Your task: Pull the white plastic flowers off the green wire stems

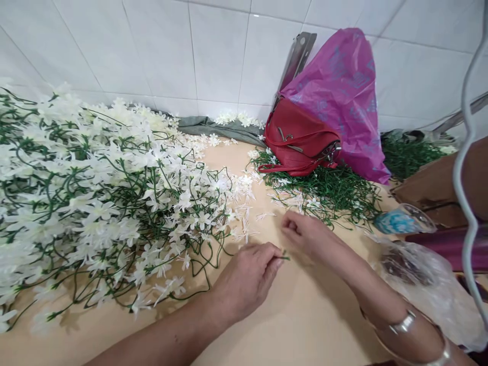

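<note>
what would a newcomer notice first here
Likely the big heap of white flowers on green stems, spread over the left of the pale orange tabletop. Next, at the back, the red leather-look handbag and blue-printed purple plastic bag. Nearer, the left hand pinches a small green piece.

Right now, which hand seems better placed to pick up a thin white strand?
Probably the right hand: it's close to some loose thin white strands, while the left hand pinches a small green stem.
</note>
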Demonstrator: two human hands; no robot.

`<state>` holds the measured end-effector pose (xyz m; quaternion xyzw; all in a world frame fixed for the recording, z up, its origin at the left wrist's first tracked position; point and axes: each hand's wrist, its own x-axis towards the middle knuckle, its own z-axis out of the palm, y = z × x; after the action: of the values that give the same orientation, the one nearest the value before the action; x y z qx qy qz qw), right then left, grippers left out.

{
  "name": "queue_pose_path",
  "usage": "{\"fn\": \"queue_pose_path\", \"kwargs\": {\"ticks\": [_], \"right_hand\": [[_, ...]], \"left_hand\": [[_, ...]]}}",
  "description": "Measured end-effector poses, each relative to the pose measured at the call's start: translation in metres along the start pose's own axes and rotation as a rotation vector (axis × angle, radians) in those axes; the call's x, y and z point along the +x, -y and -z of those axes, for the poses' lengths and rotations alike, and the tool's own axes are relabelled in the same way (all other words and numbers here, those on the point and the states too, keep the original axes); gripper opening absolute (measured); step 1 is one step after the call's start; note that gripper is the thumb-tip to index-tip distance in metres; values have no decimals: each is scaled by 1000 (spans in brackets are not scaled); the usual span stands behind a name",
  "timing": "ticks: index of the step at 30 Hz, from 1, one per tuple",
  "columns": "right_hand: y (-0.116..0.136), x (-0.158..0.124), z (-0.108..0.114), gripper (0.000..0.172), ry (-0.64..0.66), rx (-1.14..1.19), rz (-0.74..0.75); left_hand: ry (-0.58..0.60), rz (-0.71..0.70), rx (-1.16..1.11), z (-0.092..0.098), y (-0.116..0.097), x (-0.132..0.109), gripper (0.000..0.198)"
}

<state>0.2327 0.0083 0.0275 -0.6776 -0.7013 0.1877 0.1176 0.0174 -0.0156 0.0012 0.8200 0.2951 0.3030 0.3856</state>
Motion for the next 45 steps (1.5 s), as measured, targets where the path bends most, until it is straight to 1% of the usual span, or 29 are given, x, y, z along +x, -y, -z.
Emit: {"fn": "queue_pose_path", "kwargs": {"ticks": [2,4,6,8,11,13,15,16,18,19,20,22,24,26,28,31,34,37,39,40,42,45], "right_hand": [[1,26,8,15,-142,-88,-1],[4,42,16,13,-194,-121,7],[10,49,22,12,-195,-125,9],[15,47,24,11,-181,-101,27],[18,37,19,6,-146,-46,73],[16,32,13,6,-127,-38,100],[13,32,6,10,-130,-41,127],[11,33,2,13,-139,-35,139],[8,38,-3,15,-174,21,149],[7,41,-5,13,-204,81,149],[6,44,-7,10,-241,163,147],[6,48,-9,6,-309,384,147],[7,51,-10,13,-335,603,169],[7,52,-10,17,-324,722,201],[6,53,-10,16,-325,740,217],[3,54,-13,12,-384,695,208],[2,55,-17,10,-443,652,205],[6,54,-20,5,-442,623,247],[10,52,-19,3,-458,560,275],[10,52,-18,4,-481,515,279],[10,51,-15,6,-558,421,271],[2,53,-9,8,-711,334,234]], "left_hand": [[-108,-7,94,6,7,5,20],[-212,12,127,14,14,8,20],[-297,31,120,21,18,9,18],[-356,16,101,25,19,9,15],[-406,-112,78,24,13,5,12],[-388,-230,49,20,6,1,12],[-302,-298,-18,15,1,-3,12],[-247,-294,-72,12,0,-5,12],[-151,-200,-236,8,0,-6,13],[-132,-121,-332,6,0,-6,15],[-138,-33,-422,5,2,-5,16],[-219,124,-566,5,5,0,17],[-343,225,-638,7,8,4,17],[-414,266,-631,10,10,7,19],[-391,266,-556,12,11,8,20],[-300,195,-372,13,9,5,20],[-221,43,-208,13,6,3,17],[-67,-120,-168,12,1,2,18],[2,-173,-168,11,0,1,19],[15,-174,-169,11,0,1,20],[15,-125,-178,11,1,1,20],[-28,25,-231,9,5,2,19]]}}
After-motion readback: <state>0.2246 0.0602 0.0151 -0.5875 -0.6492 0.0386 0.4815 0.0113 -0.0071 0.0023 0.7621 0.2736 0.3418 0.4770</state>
